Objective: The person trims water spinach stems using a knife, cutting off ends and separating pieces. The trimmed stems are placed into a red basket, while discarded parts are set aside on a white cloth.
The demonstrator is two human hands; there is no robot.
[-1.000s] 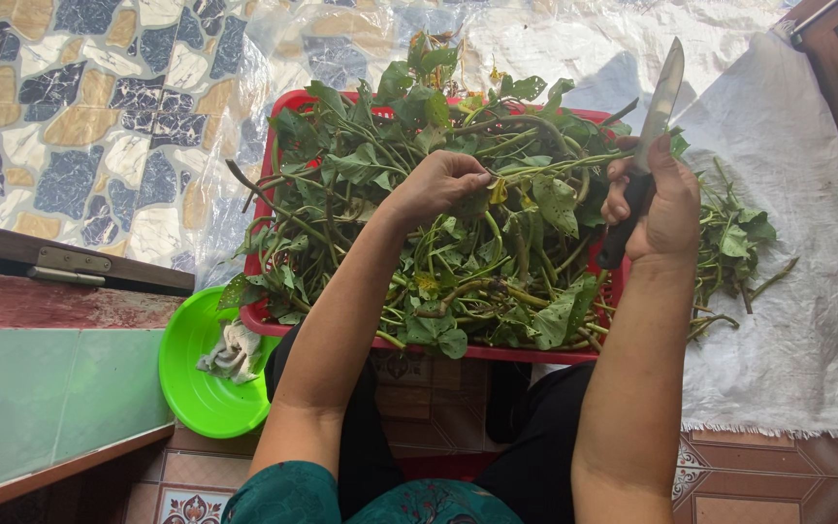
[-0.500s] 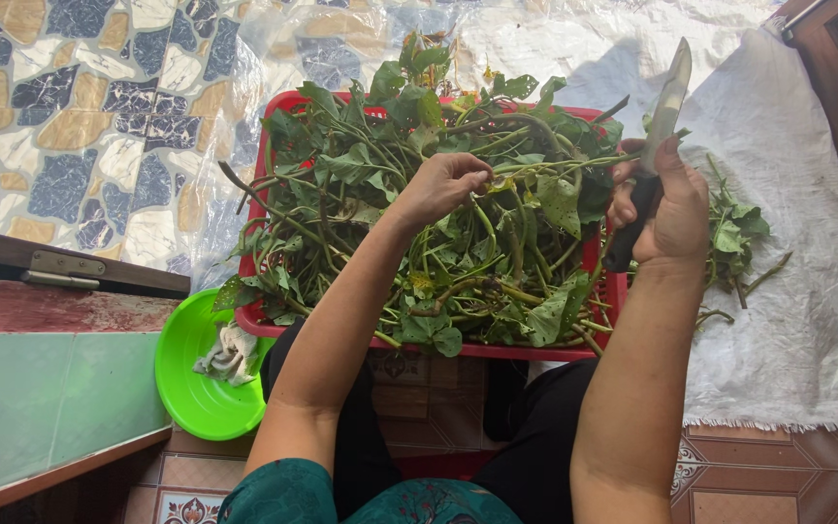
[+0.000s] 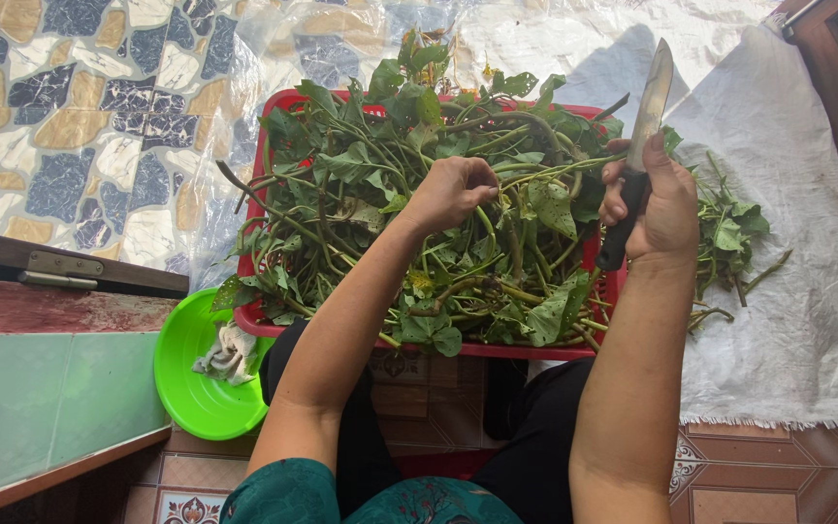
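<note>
A red crate (image 3: 266,320) sits on my lap, heaped with leafy green vine stems (image 3: 390,175). My left hand (image 3: 453,192) reaches into the middle of the heap and pinches a long green stem (image 3: 555,173) that runs to the right. My right hand (image 3: 657,204) holds a black-handled knife (image 3: 644,126) upright, blade pointing up, at the crate's right rim; the stem's far end meets this hand near the blade.
A bright green bowl (image 3: 186,388) with a pale rag in it stands by my left knee. A white cloth (image 3: 807,291) on the right carries a small pile of cut leaves (image 3: 729,233). Patterned floor covering lies beyond; a wooden ledge is at left.
Both hands have stayed nearly in place. The left hand has drawn the stem tighter toward the knife in the right hand.
</note>
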